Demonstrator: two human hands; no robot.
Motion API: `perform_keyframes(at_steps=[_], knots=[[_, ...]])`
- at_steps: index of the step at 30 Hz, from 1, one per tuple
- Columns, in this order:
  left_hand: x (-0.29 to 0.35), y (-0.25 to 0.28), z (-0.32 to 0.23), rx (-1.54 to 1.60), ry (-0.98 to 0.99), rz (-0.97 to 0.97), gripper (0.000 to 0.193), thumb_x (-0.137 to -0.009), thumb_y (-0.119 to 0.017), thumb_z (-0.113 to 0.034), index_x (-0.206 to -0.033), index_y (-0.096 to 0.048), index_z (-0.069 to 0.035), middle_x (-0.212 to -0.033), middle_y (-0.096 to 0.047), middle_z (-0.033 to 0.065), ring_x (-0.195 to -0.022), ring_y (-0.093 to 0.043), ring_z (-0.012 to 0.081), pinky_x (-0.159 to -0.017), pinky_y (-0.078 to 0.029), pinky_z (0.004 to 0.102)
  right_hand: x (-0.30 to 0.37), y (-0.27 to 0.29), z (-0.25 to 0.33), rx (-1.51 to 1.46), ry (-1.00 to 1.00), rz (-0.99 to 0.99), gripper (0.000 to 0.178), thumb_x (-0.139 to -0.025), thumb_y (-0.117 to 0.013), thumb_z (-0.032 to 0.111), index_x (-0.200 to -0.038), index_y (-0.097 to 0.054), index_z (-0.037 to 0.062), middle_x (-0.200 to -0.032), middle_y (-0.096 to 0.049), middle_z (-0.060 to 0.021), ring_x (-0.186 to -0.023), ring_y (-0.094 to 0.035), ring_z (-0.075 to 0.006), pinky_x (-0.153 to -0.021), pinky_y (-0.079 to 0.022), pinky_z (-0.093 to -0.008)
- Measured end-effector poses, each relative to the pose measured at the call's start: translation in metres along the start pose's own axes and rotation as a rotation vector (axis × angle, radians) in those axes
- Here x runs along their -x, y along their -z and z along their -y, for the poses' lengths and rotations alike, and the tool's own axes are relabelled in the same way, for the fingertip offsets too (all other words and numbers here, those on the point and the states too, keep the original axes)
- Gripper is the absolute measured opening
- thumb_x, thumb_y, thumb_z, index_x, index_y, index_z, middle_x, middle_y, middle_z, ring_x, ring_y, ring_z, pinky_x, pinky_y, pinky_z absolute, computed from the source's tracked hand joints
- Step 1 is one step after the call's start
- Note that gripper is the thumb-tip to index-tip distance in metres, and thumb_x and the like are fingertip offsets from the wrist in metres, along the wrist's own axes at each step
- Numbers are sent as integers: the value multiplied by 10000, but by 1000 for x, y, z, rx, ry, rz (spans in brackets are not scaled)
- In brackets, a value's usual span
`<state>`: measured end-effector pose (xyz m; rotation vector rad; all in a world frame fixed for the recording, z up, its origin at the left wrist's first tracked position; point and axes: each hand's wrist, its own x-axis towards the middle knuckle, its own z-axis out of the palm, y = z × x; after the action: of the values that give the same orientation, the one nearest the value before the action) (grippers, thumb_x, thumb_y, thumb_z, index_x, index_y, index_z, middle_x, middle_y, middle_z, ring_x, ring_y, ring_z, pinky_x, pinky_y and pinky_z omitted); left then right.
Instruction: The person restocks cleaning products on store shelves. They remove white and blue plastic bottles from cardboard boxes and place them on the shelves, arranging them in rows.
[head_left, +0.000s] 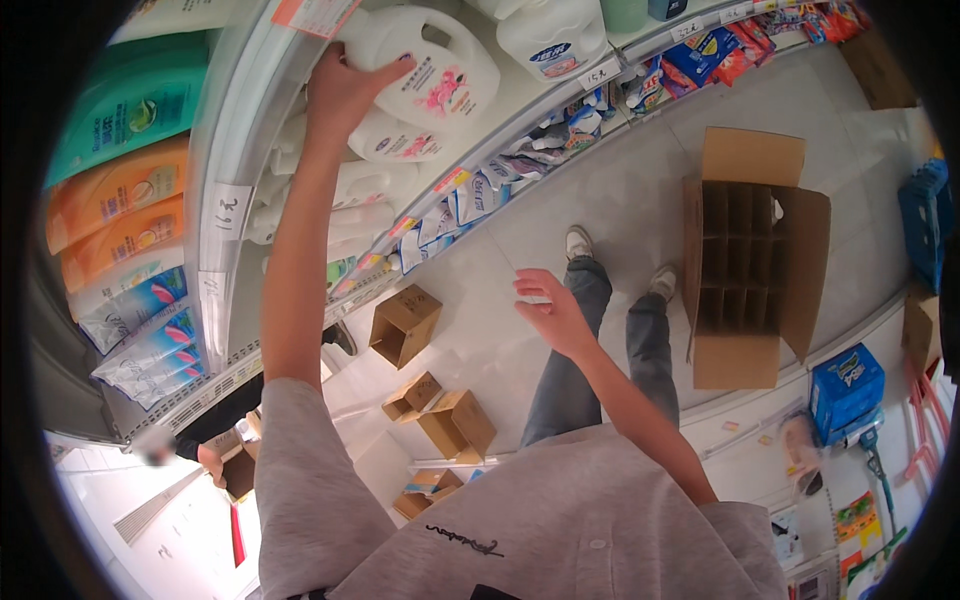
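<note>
White plastic is meeting our left hand: the thumb is lying across the front of a flower-labelled jug, while the fingers are bending round its left edge, mostly out of sight, so we cannot tell whether they are clamping it or merely steadying it. That jug is sitting at the shelf, its handle opening showing at the upper right. A matching jug is showing just below it in our view, and a blue-labelled jug is standing to the right. We are judging the step in hand to be handling the jug among its neighbours; the next move is calling for a surer hold, perhaps through that handle, and for care not to knock the matching one. Our right hand is hovering in mid-air, its loosely curled fingers holding nothing. Farther right, a partitioned carton is standing open on the floor, and blue-and-white packets are lining the space below the shelf's edge.
</note>
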<state>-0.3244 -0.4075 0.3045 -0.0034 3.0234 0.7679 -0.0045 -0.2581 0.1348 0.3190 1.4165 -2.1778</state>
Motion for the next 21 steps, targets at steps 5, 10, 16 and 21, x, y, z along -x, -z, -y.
perform_keyframes(at_steps=[5, 10, 16, 21], knots=[[-33, -9, 4, 24, -18, 162, 689, -607, -864, -331, -1120, -601, 47, -1068, -671, 137, -965, -654, 204, -854, -503, 317, 12, 0, -7, 4, -32, 49, 364, -855, -626, 77, -1207, -538, 98, -1047, -642, -56, -962, -619, -143, -794, -489, -275], [-56, -12, -1, 64, 92, 234, 813, -622, -850, -366, -1218, -522, 77, -1171, -613, 207, -1087, -601, 289, -962, -459, 362, 12, 11, -19, -104, 7, 99, 316, -882, -580, 8, -1194, -531, 22, -1014, -646, -90, -944, -615, -147, -826, -483, -278], [-92, -33, 29, -264, -68, 28, 825, -558, -892, -328, -1163, -533, 103, -1099, -633, 220, -989, -638, 297, -798, -534, 338, 15, 28, -12, -157, -77, 92, 302, -888, -562, 3, -1189, -532, 15, -999, -644, -97, -930, -619, -169, -832, -483, -286], [-116, -58, 49, -208, 31, 116, 732, -606, -865, -346, -1123, -571, 80, -1043, -652, 182, -953, -646, 255, -780, -526, 332, 16, 34, -27, -190, -61, 67, 328, -858, -602, 6, -1179, -545, 32, -967, -654, -78, -889, -618, -130, -784, -484, -252]])
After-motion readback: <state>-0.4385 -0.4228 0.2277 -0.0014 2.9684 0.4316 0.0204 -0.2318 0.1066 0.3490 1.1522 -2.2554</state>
